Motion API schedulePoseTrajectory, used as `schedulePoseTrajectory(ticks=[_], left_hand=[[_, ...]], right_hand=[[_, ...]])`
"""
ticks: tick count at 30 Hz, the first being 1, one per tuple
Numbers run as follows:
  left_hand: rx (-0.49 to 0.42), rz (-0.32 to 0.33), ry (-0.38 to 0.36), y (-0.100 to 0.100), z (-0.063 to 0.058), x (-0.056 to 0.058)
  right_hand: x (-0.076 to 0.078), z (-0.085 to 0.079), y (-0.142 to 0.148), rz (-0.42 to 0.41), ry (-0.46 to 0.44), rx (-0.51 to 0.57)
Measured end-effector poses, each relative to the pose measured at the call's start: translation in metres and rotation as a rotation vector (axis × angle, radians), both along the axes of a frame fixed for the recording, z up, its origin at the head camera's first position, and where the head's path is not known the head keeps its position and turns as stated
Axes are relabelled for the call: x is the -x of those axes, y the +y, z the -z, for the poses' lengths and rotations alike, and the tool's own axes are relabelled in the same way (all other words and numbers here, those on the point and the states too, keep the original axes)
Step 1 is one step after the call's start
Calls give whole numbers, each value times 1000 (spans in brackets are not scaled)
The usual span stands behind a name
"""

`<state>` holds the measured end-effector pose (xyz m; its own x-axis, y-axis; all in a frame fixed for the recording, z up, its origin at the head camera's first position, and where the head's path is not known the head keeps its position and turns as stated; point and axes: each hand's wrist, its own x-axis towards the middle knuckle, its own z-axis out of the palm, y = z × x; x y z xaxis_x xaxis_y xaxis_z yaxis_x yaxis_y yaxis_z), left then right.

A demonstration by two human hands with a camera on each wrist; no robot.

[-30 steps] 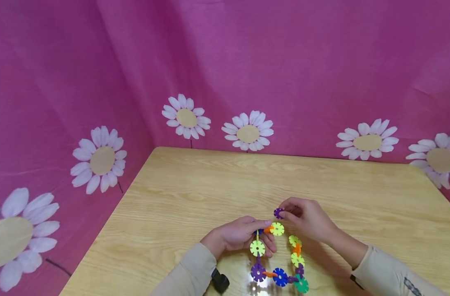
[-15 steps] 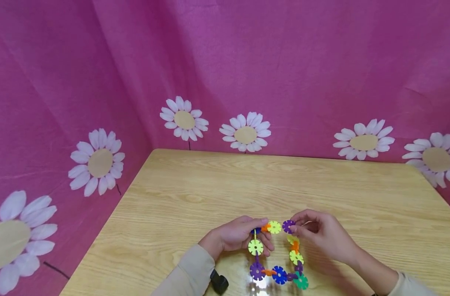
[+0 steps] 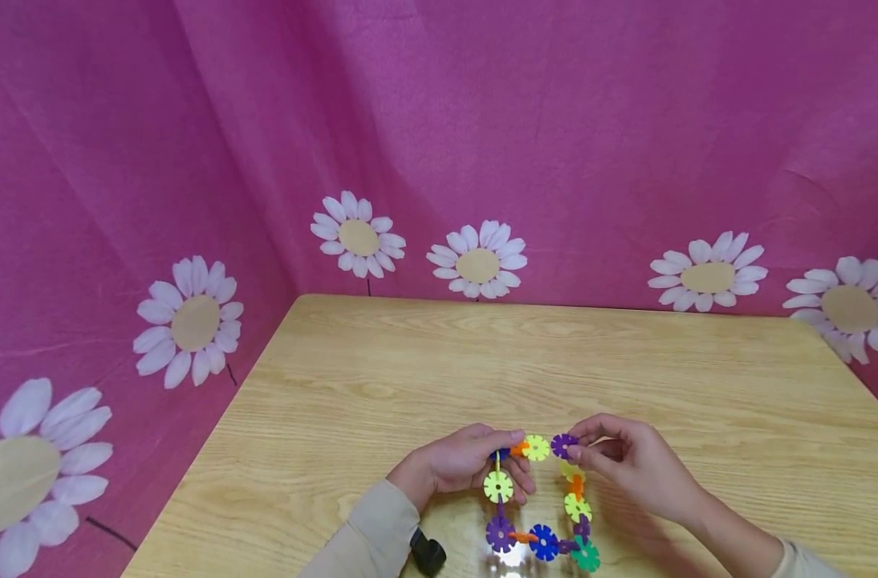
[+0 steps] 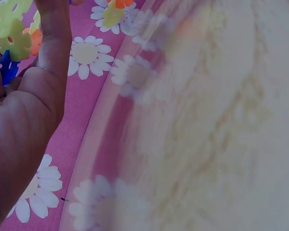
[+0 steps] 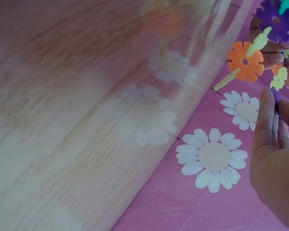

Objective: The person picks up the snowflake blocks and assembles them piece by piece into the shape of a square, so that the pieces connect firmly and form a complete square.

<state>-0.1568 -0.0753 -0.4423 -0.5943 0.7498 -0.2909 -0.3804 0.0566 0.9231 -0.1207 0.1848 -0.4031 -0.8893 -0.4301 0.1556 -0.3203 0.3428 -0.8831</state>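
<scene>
My left hand [image 3: 468,459] pinches a blue notched disc [image 3: 500,453] at the upper left corner of a chain of linked snowflake discs. The chain runs down past a yellow disc [image 3: 497,486], a purple one [image 3: 500,534], a blue one [image 3: 543,543] and a green one [image 3: 586,554], then up the right side. Between thumb and fingers my right hand [image 3: 637,461] pinches a purple disc [image 3: 564,446]. That disc is close beside a yellow disc [image 3: 536,448] at the chain's top end; contact cannot be told. In the right wrist view an orange disc [image 5: 245,61] hangs from the chain.
A wooden table [image 3: 381,385] lies under both hands. Pink cloth [image 3: 554,120] with printed white daisies stands behind it and to the left. A black strap-like thing [image 3: 428,554] is beside my left sleeve [image 3: 370,530].
My right hand has brought the purple disc down and to the right, to beside the top yellow disc. My left hand stays about where it was, holding the chain.
</scene>
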Motion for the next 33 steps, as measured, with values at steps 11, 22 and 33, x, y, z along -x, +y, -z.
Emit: schedulePoseTrajectory(ticks=[11,22,33], left_hand=[[-9,4,-3,1,-1,0],[-40,30,-16,1,-4,-1],[-40,44,4,3,-1,-2]], right_hand=[[-3,2,-3,11,27,6],[-5,0,-6,50,32,-20],[-8,2,-5,43,125,-7]])
